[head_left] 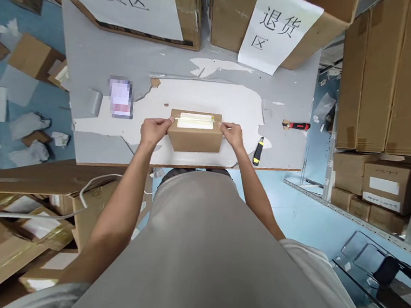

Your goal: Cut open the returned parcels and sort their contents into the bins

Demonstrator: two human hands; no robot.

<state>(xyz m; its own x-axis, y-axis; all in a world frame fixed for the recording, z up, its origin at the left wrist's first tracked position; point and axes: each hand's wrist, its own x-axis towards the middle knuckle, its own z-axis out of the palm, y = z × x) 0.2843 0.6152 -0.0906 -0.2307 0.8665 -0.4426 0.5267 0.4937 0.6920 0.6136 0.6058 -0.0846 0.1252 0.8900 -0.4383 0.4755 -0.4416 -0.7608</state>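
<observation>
A small brown cardboard box sits near the table's front edge, with a white label on its top. Across the label runs a thin, shiny strip, like clear tape, reaching from one hand to the other. My left hand pinches with thumb and forefinger at the box's left top edge. At the right top edge, my right hand makes a similar pinch. The fingertips partly hide the ends of the strip. To the right lie a black and yellow box cutter and a red and black cutter.
A phone with a blurred screen and a grey tape roll lie left on the worn table. Two large labelled cartons stand along the back. Boxes crowd the floor at left, and shelved cartons rise at right.
</observation>
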